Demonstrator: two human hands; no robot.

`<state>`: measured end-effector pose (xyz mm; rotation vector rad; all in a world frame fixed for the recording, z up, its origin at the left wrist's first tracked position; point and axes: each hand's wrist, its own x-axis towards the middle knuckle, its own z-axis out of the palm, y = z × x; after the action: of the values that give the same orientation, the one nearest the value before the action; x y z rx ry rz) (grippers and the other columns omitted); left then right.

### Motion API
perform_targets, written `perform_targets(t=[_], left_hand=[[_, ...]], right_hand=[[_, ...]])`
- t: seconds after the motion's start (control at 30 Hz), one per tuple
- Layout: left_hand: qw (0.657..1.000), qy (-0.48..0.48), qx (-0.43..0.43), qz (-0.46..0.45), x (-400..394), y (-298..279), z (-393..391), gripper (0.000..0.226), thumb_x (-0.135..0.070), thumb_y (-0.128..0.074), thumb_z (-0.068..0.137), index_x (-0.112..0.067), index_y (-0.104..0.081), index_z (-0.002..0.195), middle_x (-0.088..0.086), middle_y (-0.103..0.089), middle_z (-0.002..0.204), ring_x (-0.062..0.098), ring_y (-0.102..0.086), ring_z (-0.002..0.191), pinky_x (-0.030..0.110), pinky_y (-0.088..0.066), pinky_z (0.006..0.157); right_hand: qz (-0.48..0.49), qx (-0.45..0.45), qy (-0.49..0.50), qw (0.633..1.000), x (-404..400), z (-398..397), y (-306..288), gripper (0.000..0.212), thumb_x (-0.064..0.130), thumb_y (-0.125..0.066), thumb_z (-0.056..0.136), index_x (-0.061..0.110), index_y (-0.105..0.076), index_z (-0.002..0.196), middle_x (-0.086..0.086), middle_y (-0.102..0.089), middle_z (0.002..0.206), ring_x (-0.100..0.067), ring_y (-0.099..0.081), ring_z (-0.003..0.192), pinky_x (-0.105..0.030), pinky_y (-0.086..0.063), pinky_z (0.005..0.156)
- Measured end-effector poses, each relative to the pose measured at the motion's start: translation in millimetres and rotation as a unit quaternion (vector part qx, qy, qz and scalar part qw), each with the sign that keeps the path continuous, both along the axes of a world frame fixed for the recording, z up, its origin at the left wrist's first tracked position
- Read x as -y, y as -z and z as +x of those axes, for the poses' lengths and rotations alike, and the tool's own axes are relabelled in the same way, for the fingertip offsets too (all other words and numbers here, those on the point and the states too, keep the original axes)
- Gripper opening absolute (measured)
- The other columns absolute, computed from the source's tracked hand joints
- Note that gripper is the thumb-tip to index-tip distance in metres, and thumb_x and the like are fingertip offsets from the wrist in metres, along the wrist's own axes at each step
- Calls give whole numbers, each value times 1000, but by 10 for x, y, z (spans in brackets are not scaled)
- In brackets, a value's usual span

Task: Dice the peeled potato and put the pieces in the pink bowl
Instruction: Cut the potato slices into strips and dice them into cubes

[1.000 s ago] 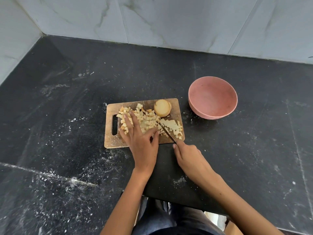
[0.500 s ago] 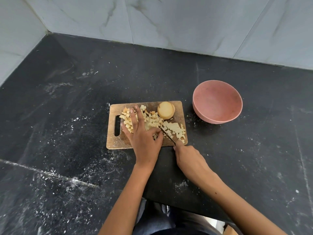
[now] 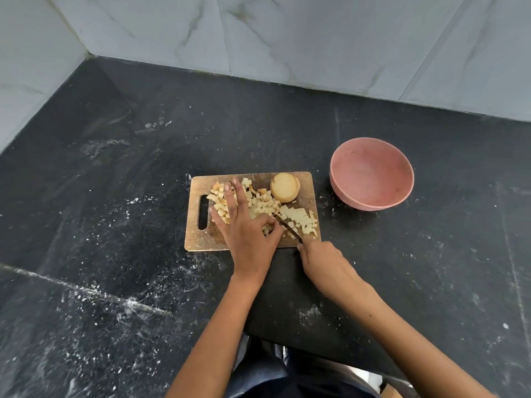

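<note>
On the dark counter [image 3: 120, 231] the wooden cutting board [image 3: 198, 237] lies with its handle slot to the left. The left hand [image 3: 244, 225] rests flat on the heap of diced potato pieces [image 3: 260, 203], fingers straight and spread, gripping nothing; compared with a second ago its fingers have slid further up the board and over the left part of the heap, which looks like gathering or steadying the dice. Just right of it, the knife [image 3: 287, 226] lies slanted across the pieces, its tip near the left thumb, where it was a moment before. An uncut potato chunk [image 3: 284, 187] sits at the board's far edge, untouched. Neater squares [image 3: 300, 218] lie right of the blade. The right hand [image 3: 321, 261] is curled round the knife handle at the board's near right corner. Further right, apart from the board, the pink bowl [image 3: 372, 175] stands with nothing in it. In my judgement dicing is well along, but the chunk still needs cutting and no transfer has begun.
</note>
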<state>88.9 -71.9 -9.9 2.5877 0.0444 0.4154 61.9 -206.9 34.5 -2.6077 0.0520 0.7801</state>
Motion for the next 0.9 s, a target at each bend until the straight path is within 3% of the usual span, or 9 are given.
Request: perform_targets(t=[0.2, 0.27, 0.33, 0.43, 0.53, 0.63, 0.7, 0.83, 0.9], left_hand=[[997, 50, 4, -52, -110, -112, 12, 4, -23, -78, 77, -23, -75, 80, 10, -15, 158, 26, -3, 147, 51, 3, 117], [994, 87, 2, -62, -175, -176, 43, 17, -16, -76, 78, -26, -73, 92, 8, -18, 158, 24, -6, 148, 48, -1, 118], [986, 163, -12, -20, -215, -248, 97, 27, -9, -74, 78, -27, -72, 99, 10, -18, 158, 26, -4, 148, 50, -5, 118], [976, 207, -32, 54, -260, -316, 180, 16, -11, -74, 79, -25, -74, 87, 13, -15, 158, 29, 1, 148, 53, -4, 117], [981, 178, -53, 56, -324, -335, 242, 9, -18, -72, 82, -25, -73, 87, 13, -16, 157, 29, 2, 147, 55, -6, 117], [986, 158, -58, 18, -378, -320, 261, 11, -23, -71, 84, -23, -74, 95, 12, -30, 153, 26, -9, 147, 50, -8, 118], [989, 140, -51, -2, -379, -299, 232, 12, -21, -70, 86, -21, -74, 97, 10, -44, 146, 26, -23, 144, 46, -12, 118], [994, 107, -21, -21, -349, -265, 130, 16, -16, -70, 86, -18, -74, 101, 4, -62, 119, 25, -48, 122, 40, -33, 106], [994, 105, -17, -27, -341, -265, 95, 19, -18, -69, 87, -19, -73, 106, 1, -62, 114, 23, -50, 117, 33, -33, 100]], right_hand=[[-87, 99, -89, 987, 277, 95, -233, 25, 35, -38, 100, 15, -52, 100, -11, -62, 95, -33, -62, 86, -34, -40, 63], [-111, 142, -139, 974, 300, 154, -291, 19, 31, -40, 100, 15, -52, 101, -9, -62, 92, -33, -62, 84, -35, -39, 62], [-122, 176, -181, 960, 279, 209, -313, 11, 25, -43, 99, 17, -50, 101, -6, -60, 90, -31, -61, 83, -35, -36, 59], [-132, 201, -192, 952, 301, 252, -323, 6, 23, -46, 98, 20, -49, 103, -3, -59, 87, -28, -62, 81, -33, -34, 57], [-114, 192, -154, 963, 449, 232, -273, 7, 27, -48, 97, 22, -52, 101, -2, -61, 86, -25, -62, 80, -31, -37, 58], [12, 149, -41, 988, 577, 195, -198, 15, 32, -58, 92, 21, -58, 83, 6, -61, 70, -16, -62, 68, -29, -43, 58], [81, 141, 41, 986, 558, 196, -121, 22, 35, -67, 85, 18, -58, 77, 5, -61, 67, -14, -60, 63, -32, -48, 60], [110, 162, 118, 974, 436, 220, 41, 36, 29, -80, 73, 15, -47, 73, -3, -59, 75, -20, -57, 67, -37, -47, 61], [104, 168, 112, 974, 392, 252, 83, 31, 20, -82, 71, 10, -55, 82, -5, -59, 88, -21, -58, 77, -39, -51, 69]])
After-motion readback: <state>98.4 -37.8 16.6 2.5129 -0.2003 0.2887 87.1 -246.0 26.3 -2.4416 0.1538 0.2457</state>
